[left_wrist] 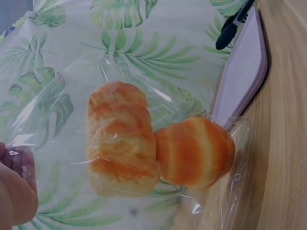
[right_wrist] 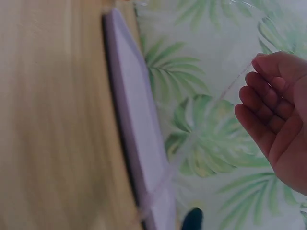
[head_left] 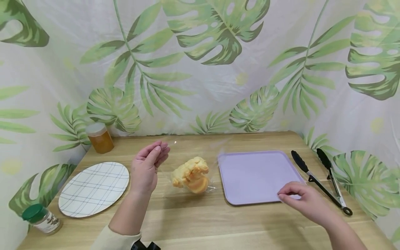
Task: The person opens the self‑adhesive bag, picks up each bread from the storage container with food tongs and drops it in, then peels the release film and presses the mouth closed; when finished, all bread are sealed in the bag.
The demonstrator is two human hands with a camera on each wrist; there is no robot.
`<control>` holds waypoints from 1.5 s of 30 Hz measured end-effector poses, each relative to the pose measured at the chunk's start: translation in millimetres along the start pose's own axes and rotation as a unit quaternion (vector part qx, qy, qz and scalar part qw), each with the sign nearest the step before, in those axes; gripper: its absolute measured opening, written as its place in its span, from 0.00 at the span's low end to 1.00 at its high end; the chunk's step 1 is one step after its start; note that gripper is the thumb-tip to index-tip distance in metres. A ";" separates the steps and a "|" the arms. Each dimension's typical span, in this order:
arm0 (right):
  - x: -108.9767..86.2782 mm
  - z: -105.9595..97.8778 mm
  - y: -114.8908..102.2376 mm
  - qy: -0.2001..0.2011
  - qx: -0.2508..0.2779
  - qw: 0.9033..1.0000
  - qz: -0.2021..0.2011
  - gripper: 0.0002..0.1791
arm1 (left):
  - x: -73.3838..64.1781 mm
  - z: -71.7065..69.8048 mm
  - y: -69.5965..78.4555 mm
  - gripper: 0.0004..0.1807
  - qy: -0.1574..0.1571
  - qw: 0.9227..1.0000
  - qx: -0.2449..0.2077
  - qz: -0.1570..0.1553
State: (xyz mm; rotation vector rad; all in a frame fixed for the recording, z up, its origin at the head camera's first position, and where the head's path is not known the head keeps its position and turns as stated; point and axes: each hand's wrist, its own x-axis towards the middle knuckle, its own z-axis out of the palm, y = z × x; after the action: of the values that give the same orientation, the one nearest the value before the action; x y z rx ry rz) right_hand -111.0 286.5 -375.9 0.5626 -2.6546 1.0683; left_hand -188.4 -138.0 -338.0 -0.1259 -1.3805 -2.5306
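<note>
A clear plastic bag (left_wrist: 211, 201) with two bread rolls inside hangs above the table, its top edge pinched between my left thumb and fingers (head_left: 148, 165). One is a long, lumpy, pale golden roll (left_wrist: 122, 143); the other is a rounder roll with orange-brown bands (left_wrist: 196, 152). My right hand (head_left: 304, 201) is over the near right corner of the lilac tray (head_left: 253, 177). In the right wrist view its thumb and index finger pinch the end of a thin clear strip (right_wrist: 225, 91), which runs down past the tray, blurred. The strip's far end cannot be made out.
Black-tipped tongs (head_left: 328, 189) lie right of the tray. On the left are a white checked oval plate (head_left: 93, 189), a green-lidded shaker jar (head_left: 42, 218) and an amber jar (head_left: 100, 139). A leaf-print curtain (head_left: 200, 76) hangs behind the wooden table (head_left: 203, 222).
</note>
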 end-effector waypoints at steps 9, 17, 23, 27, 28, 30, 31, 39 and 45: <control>5.2 41.3 4.1 -0.115 0.126 0.985 0.010 0.04 | -0.4 0.5 -0.3 0.16 0.000 1.000 0.005 -0.003; 5.9 65.7 11.0 -0.165 0.182 0.968 0.050 0.14 | 0.0 1.7 0.5 0.17 0.003 1.000 0.007 -0.006; 6.7 73.2 10.5 -0.197 0.276 0.939 0.052 0.21 | -0.1 1.5 1.0 0.17 0.003 1.000 0.006 -0.006; 9.7 77.6 6.5 -0.217 0.316 0.923 0.048 0.23 | -0.3 1.1 0.9 0.17 0.004 1.000 0.009 -0.007; 10.7 79.1 5.2 -0.219 0.322 0.920 0.045 0.23 | -0.3 0.9 0.7 0.17 0.004 1.000 0.010 -0.006; 13.2 82.3 2.3 -0.222 0.338 0.914 0.036 0.24 | -0.2 0.7 0.5 0.17 0.004 1.000 0.010 -0.006; 14.6 84.0 0.8 -0.222 0.344 0.912 0.031 0.24 | -0.2 0.6 0.3 0.17 0.004 1.000 0.010 -0.005; 15.8 98.4 -11.4 -0.236 0.261 0.936 0.027 0.21 | -0.8 0.2 -0.5 0.16 0.005 1.000 0.008 -0.005; 4.9 111.7 -19.3 -0.269 0.149 0.951 0.025 0.16 | -0.7 0.2 -0.2 0.17 0.005 1.000 0.005 -0.005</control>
State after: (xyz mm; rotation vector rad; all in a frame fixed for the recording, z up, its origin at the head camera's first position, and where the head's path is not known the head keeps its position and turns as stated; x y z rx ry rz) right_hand -114.3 194.1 -441.7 0.9737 -2.9832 1.5320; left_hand -187.8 -137.6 -338.2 -0.1040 -1.3939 -2.5291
